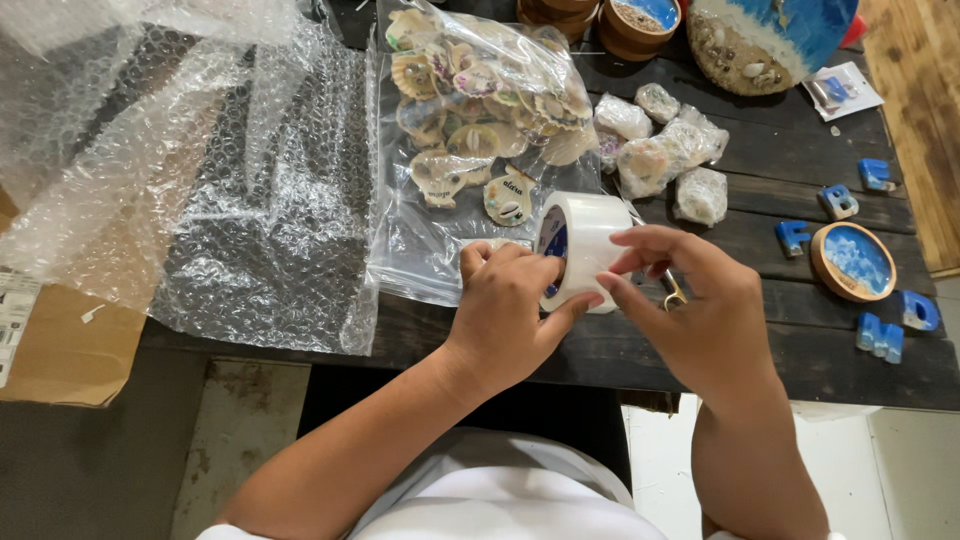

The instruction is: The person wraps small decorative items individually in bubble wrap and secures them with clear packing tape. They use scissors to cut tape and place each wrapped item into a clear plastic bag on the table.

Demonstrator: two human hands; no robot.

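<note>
Head view, looking down at a dark plank table [760,330]. Both forearms come up from the bottom of the frame & angle inward, so the hands meet over the table's near edge, just in front of the person's white top.

Left hand [505,305]: wrist bent a bit, fingers curled over the near side of a roll of white tape [582,245], thumb stretched out to the right along the roll's lower rim. It's clamped on the roll, which stands tilted on edge w/ its core facing left.

Right hand [700,310]: palm down, thumb & forefinger pinched together at the roll's right face, fingertips touching the tape surface; can't tell if a loose tape end is caught between them. A metal thing, maybe scissors [672,290], shows partly under this hand; too hidden to be sure.

The roll sits near the table's front, touching the corner of a clear zip bag of painted shells [480,110]. Right of the bag: small bubble-wrapped bundles [665,150]. Far right: blue letter pieces [838,202] & a round wood-rimmed blue disc [852,262]. Left: loose sheet of bubble wrap [250,200] over the table, plus a cardboard box [60,350] at the frame's edge.
</note>
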